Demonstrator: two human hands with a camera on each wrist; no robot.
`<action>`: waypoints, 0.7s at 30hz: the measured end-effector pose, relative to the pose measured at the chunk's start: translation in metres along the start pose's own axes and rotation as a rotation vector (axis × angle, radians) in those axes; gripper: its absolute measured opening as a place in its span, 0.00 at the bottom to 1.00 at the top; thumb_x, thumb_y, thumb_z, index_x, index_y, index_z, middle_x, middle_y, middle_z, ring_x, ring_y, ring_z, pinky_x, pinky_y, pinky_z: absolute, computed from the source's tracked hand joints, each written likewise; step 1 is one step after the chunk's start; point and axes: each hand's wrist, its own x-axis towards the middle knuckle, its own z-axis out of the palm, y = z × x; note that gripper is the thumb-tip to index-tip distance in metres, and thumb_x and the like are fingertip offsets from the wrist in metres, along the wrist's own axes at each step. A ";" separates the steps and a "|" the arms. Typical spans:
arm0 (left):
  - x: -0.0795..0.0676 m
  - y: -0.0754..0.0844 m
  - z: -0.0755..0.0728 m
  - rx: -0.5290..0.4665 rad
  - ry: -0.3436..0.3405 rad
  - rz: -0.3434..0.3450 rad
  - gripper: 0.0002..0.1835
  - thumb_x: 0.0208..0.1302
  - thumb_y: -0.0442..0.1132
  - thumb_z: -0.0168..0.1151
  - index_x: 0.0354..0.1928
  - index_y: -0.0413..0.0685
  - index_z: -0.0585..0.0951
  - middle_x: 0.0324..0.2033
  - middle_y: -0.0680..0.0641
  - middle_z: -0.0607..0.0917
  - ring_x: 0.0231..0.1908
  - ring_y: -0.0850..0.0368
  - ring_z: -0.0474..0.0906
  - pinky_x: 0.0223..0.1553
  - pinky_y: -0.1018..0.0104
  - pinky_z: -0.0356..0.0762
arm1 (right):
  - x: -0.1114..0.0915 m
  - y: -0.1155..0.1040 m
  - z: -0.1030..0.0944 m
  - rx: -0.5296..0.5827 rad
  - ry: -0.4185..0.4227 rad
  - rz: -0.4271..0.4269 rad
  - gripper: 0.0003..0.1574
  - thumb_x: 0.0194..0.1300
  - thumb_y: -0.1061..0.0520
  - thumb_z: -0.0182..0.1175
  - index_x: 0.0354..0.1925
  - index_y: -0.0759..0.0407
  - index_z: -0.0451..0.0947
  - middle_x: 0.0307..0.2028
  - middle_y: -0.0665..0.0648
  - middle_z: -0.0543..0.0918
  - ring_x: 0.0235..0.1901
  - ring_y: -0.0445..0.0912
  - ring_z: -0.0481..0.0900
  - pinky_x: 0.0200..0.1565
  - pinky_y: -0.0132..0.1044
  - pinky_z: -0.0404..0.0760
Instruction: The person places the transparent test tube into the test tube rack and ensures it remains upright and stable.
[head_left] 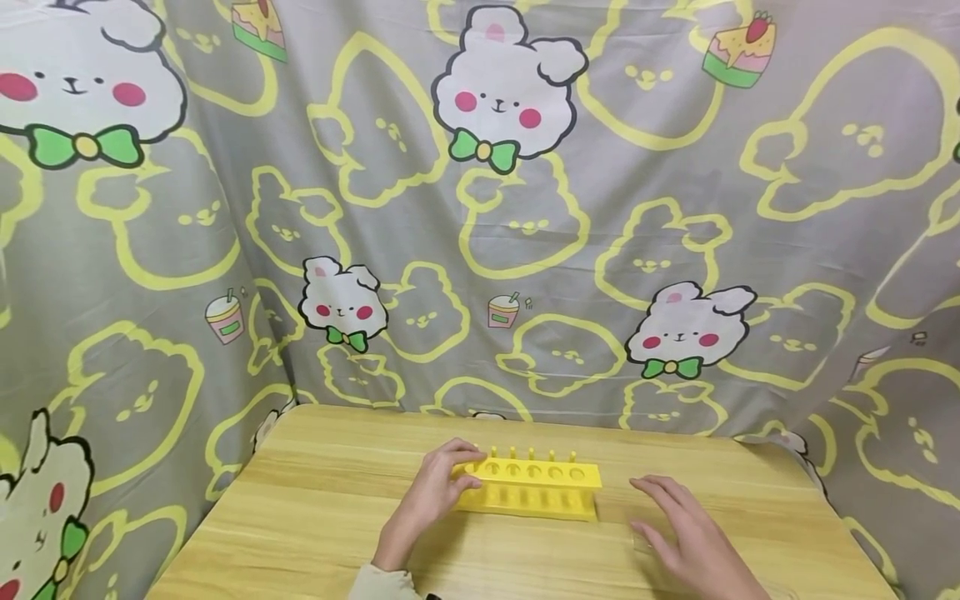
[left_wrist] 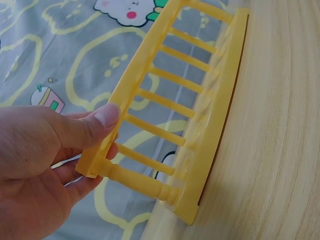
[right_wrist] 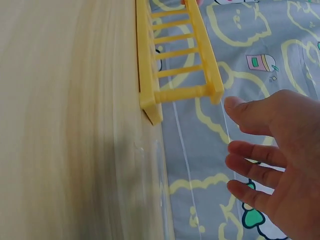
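Observation:
A yellow plastic test tube rack stands upright on the table, with a row of round holes along its top bar and several short pegs behind them. My left hand grips the rack's left end. In the left wrist view, the thumb of that hand lies on the top bar and its fingers reach underneath. My right hand is apart from the rack, to its right, with fingers loosely extended and nothing held. The right wrist view shows this hand beyond the rack's end post.
The rack stands on a light wood-grain table. Behind and beside it hangs a grey cloth printed with rabbits and yellow outlines. A faint clear object, too indistinct to name, lies by the table edge in the right wrist view.

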 end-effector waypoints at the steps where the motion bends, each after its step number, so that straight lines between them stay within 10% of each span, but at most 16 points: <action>1: 0.000 0.000 0.000 0.002 -0.002 -0.003 0.20 0.58 0.28 0.74 0.53 0.34 0.85 0.50 0.42 0.84 0.52 0.44 0.82 0.58 0.52 0.82 | -0.001 0.001 -0.001 0.005 -0.007 0.011 0.37 0.50 0.61 0.81 0.59 0.57 0.80 0.55 0.52 0.81 0.52 0.51 0.82 0.47 0.49 0.87; 21: 0.000 0.001 -0.001 -0.007 0.007 0.009 0.19 0.58 0.28 0.74 0.53 0.33 0.85 0.50 0.41 0.85 0.52 0.44 0.82 0.57 0.52 0.83 | -0.016 0.026 -0.012 0.036 -0.185 0.163 0.26 0.57 0.57 0.78 0.53 0.57 0.83 0.48 0.46 0.82 0.48 0.51 0.84 0.45 0.47 0.88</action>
